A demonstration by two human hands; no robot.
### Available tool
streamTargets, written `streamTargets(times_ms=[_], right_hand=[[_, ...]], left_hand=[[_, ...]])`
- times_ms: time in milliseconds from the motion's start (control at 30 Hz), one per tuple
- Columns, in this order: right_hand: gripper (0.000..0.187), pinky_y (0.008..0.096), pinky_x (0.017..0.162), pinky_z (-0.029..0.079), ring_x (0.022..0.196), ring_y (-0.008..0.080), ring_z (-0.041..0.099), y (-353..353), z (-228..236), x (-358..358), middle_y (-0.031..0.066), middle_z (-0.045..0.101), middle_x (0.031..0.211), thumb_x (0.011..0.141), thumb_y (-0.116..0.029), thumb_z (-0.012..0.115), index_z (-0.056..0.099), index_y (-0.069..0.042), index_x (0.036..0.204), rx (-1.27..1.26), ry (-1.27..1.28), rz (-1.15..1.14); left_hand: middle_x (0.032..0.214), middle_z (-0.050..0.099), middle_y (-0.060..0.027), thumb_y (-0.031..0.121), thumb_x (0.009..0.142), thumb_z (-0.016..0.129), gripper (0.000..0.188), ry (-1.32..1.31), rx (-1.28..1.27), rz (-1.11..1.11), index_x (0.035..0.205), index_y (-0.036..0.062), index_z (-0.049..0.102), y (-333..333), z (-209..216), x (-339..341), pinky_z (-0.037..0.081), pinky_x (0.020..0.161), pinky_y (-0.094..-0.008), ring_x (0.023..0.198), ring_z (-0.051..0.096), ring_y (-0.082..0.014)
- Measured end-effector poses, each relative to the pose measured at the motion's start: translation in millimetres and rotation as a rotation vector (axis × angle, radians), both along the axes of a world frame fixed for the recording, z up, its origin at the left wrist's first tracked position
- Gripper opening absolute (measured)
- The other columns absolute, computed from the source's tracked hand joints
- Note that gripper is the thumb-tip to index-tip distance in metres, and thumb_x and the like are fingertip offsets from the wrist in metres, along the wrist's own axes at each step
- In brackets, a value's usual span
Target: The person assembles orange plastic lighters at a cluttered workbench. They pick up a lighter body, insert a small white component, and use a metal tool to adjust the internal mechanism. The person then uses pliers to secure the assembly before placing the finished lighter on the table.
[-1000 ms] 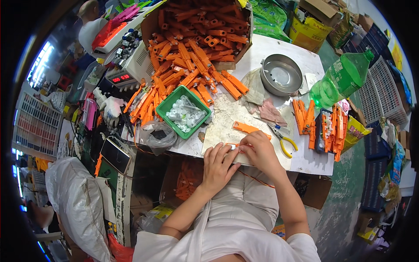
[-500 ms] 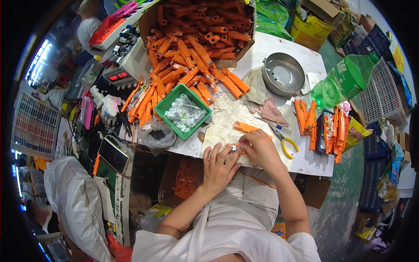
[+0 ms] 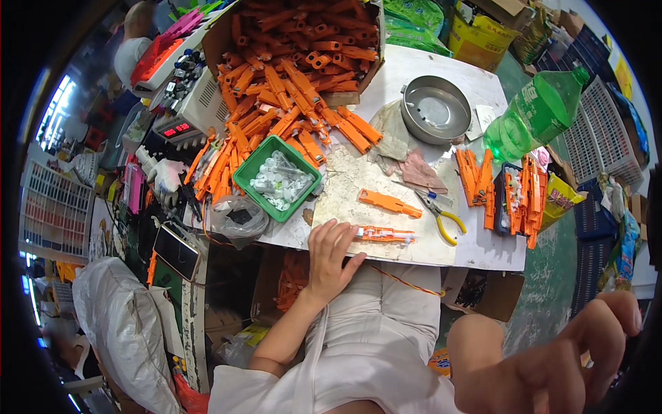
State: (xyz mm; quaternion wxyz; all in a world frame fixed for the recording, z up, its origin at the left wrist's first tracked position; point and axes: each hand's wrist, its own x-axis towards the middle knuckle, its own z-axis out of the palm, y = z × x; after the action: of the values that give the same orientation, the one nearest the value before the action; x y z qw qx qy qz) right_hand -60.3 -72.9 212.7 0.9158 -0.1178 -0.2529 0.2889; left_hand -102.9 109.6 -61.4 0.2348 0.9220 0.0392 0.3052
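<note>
My left hand (image 3: 331, 262) lies at the table's front edge with its fingers stretched out and open. Its fingertips are beside the left end of an orange plastic housing half (image 3: 386, 234) holding small white and clear parts. Whether they touch it is hard to tell. A second orange housing piece (image 3: 389, 203) lies just beyond, its outer side up. At the lower right, my right hand (image 3: 558, 359) is raised off the table and looms large. Its fingers are loosely bent and apart, and nothing shows in them.
A green tray (image 3: 243, 181) of clear plastic parts stands left, before a carton heaped with orange housings (image 3: 296, 90). Yellow-handled pliers (image 3: 445, 224), a cloth (image 3: 420, 172), a metal bowl (image 3: 436, 110) and a green bottle (image 3: 538, 110) are to the right.
My right hand has left the orange housing and swung up to the lower right. The left hand has shifted slightly left, exposing the assembly. The whole view has shifted a little.
</note>
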Motion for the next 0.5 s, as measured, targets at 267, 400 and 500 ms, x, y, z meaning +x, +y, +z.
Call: streamTargets(times_ms=[267, 400, 500], right_hand=[[0.021, 0.0182, 0.047, 0.040, 0.048, 0.0069, 0.042, -15.7, 45.0, -37.0, -0.0069, 0.046, 0.067, 0.091, -0.010, 0.052, 0.046, -0.017, 0.111, -0.406, 0.379, -0.273], [0.019, 0.0180, 0.048, 0.042, 0.048, 0.0069, 0.043, -29.0, 59.1, -30.4, -0.0066, 0.047, 0.068, 0.091, -0.010, 0.052, 0.047, -0.015, 0.109, -0.235, 1.095, -0.128], [0.015, 0.0187, 0.049, 0.042, 0.049, 0.0073, 0.044, -38.4, 65.4, -11.2, -0.0058, 0.047, 0.070, 0.092, -0.011, 0.050, 0.048, -0.013, 0.107, 0.252, 1.941, 0.156]], left_hand=[[0.112, 0.055, -0.0135, 0.010, 0.083, 0.062, 0.034, 0.032, -0.051, -0.087, 0.116, 0.0022, 0.057, 28.0, 35.2, 37.7, 0.038, 0.093, -0.0404, 0.108, 0.050, -0.0316], [0.109, 0.058, -0.0102, 0.008, 0.081, 0.063, 0.029, 0.101, -0.002, -0.183, 0.110, 0.0037, 0.060, 46.9, 38.7, 65.2, 0.041, 0.089, -0.0390, 0.105, 0.053, -0.0288], [0.109, 0.058, -0.0090, 0.012, 0.079, 0.066, 0.030, 0.188, 0.062, -0.280, 0.108, 0.0045, 0.061, 48.6, 43.8, 81.9, 0.041, 0.090, -0.0383, 0.106, 0.052, -0.0271]])
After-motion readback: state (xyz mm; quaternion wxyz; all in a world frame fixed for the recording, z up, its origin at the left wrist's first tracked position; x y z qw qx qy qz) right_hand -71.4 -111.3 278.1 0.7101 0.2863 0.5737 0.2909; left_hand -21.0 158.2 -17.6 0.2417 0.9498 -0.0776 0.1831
